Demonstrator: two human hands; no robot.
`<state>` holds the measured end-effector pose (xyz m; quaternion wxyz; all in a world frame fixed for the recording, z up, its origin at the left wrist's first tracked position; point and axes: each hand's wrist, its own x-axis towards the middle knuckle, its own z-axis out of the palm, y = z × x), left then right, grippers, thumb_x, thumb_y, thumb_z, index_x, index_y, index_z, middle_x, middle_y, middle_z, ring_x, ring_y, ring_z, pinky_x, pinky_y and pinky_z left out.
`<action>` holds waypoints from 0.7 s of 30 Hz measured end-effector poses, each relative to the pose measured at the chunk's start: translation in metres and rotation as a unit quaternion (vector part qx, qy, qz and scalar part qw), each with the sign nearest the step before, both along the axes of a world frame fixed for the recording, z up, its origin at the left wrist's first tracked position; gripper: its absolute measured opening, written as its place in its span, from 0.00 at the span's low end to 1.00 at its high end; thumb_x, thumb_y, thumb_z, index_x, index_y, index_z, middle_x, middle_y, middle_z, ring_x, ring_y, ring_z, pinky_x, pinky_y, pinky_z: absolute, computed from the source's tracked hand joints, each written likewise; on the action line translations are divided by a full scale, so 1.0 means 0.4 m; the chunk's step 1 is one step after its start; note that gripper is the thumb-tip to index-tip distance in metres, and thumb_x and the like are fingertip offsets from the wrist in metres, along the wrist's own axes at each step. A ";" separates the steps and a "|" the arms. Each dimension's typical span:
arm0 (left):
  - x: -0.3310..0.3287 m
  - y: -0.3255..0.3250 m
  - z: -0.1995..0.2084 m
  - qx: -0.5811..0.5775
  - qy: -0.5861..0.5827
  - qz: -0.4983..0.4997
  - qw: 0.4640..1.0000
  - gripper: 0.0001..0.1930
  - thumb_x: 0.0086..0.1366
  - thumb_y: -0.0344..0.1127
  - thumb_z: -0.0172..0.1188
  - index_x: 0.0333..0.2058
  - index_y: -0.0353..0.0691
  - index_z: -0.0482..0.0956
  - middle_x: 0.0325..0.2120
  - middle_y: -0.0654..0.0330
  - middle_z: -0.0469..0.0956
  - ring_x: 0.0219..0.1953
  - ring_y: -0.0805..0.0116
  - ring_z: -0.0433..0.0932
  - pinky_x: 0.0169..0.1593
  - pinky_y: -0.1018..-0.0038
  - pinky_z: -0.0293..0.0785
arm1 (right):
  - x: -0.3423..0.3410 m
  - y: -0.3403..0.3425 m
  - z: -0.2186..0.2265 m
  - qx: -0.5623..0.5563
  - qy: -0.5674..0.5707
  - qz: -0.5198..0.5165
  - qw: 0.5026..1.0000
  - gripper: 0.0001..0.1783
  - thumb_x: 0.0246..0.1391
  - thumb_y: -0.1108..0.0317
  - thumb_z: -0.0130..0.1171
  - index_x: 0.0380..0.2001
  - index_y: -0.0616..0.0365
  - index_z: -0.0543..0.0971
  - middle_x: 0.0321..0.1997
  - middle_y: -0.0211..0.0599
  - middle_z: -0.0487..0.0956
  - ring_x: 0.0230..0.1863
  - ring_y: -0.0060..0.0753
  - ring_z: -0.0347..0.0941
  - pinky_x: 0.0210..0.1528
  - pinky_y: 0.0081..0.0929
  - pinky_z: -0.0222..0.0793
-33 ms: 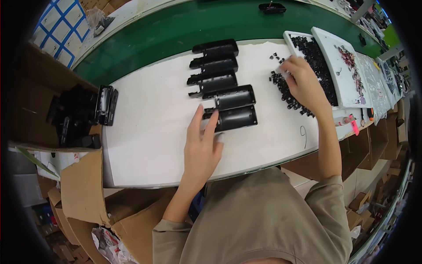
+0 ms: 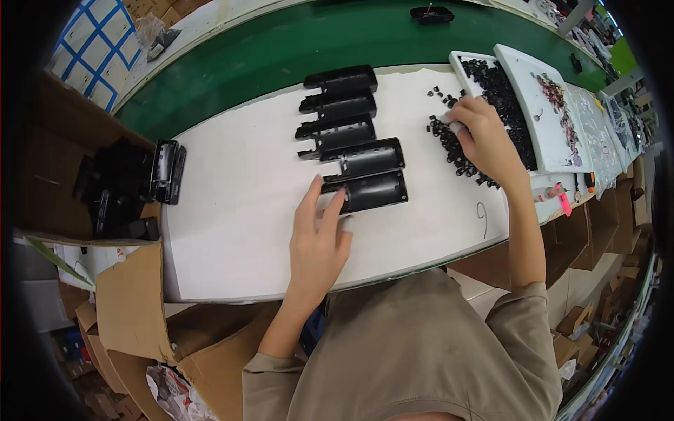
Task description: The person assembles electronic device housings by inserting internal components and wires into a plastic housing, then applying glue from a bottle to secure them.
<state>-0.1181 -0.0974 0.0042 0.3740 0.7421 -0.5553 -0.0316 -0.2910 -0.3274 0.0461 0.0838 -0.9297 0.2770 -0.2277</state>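
Here's your nearest black plastic shell, lying flat at the near end of the column, its long side just beside the next shell. It looks like a light, stiff moulding, and that glossy face could well slide under a fingertip. The narrow, notched left end seems the weak spot, so the solid long edges look the safer hold.

And there's your left hand at that very notched end: index and middle fingers spread, tips at the shell, the thumb standing apart below with a white cover on its tip. Whether any fingertip presses hard, you can't tell from here.

Beyond, three more dark shells are lined up toward the far edge of the white sheet.

Across to your right hand, over the loose pile of small black parts! Thumb and fingers are drawn in close; whether they pinch a part is hidden. Those pieces look tiny, hard and nearly weightless, probably best taken by opposite sides between fingertips.

Just past that hand sits a white tray full of similar bits, then a second white tray with reddish scraps. Far left, a cardboard box holds more black housings.
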 end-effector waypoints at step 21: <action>-0.004 0.010 -0.006 -0.008 -0.041 -0.004 0.999 0.09 0.44 0.26 0.62 0.27 0.37 0.75 0.53 0.50 0.66 0.49 0.53 0.68 0.49 0.66 0.66 | 0.052 -0.023 -0.057 -0.110 0.113 0.131 0.979 0.13 0.36 0.81 0.58 0.30 0.59 0.78 0.31 0.32 0.73 0.38 0.33 0.66 0.40 0.29 0.58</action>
